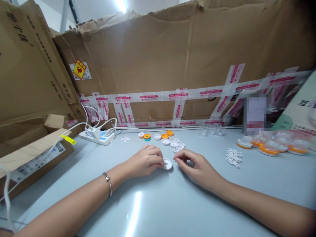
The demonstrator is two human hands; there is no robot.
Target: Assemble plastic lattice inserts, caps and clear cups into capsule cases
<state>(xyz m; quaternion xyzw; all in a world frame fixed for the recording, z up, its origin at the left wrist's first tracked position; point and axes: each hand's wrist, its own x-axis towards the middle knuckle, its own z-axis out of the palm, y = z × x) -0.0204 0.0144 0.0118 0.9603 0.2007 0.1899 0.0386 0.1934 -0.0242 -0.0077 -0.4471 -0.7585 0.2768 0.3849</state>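
Observation:
My left hand [148,161] pinches the rim of a small white round cap [168,164], tilted so its hollow inside and the dark spot at its centre show. To the right of it, my right hand [195,166] has thumb and forefinger closed together; anything between them is too small to make out. Just beyond the hands lie white round caps [165,142], orange round caps [164,136] and a teal one [147,139]. White flat pieces with holes [179,148] are partly hidden behind my right hand.
Tiny white discs [125,139] lie near a power strip [97,136]. Further right are white perforated pieces [233,157], clear plastic domes [211,130] and orange-and-white domed parts [268,148]. A large cardboard box [148,65] walls off the back; an open carton [37,148] stands left.

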